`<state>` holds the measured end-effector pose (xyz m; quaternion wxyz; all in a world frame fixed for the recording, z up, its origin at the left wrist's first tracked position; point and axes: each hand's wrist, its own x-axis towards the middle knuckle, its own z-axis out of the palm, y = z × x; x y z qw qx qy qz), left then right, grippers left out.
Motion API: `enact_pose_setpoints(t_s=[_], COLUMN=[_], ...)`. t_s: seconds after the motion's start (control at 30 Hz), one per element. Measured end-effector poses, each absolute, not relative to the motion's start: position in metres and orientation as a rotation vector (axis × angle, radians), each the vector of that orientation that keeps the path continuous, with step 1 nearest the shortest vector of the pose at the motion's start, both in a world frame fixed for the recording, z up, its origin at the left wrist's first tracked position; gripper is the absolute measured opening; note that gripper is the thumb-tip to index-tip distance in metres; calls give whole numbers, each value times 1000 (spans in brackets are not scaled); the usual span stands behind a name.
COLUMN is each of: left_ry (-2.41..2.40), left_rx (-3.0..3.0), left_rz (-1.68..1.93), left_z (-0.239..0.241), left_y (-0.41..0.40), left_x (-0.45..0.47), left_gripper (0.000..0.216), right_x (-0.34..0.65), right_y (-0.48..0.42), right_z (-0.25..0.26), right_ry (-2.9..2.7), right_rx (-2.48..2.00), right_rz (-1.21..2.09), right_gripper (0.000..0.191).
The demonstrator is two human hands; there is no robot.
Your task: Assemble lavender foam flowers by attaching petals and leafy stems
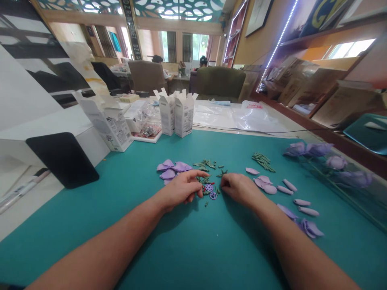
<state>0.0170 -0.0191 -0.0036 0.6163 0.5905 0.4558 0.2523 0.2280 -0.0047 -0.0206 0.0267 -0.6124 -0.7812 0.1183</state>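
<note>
Both my hands rest on a teal mat (187, 249) over a pile of small toy-flower parts. My left hand (181, 188) lies knuckles up, its fingers curled and its fingertips touching small green and purple pieces (208, 188). My right hand (238, 188) is closed in a pinch at the pile's right edge; what it holds is too small to make out. Lilac petals (173, 166) lie just beyond my left hand. More petals (266, 185) are scattered to the right of my right hand. Green stem pieces (263, 161) lie farther back.
Assembled lilac flowers (317, 151) on stems lie at the mat's right edge. Open white boxes (177, 112) and bags of parts stand at the back. A black tablet-like slab (60, 159) leans at the left. Clear plastic sheets (236, 117) lie behind. People sit in armchairs far back.
</note>
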Motion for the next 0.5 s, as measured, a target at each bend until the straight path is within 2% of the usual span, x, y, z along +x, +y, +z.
enact_pose_setpoints(t_s=[0.2,0.37,0.5], left_ry=[1044,1059,1056], left_rx=[1366,1381,1394], left_rz=[588,580,561], left_z=[-3,-3,-4], left_y=[-19,-20,-18], left_x=[17,17,16], left_gripper=[46,45,46], right_x=[228,228,225], right_y=[-3,-3,-4], right_z=[-22,-18,-14], right_ry=[-2285,-1968,-1708], right_rx=[-1795,-1615,-1447], right_rz=[359,732,1042], right_gripper=[12,4,11])
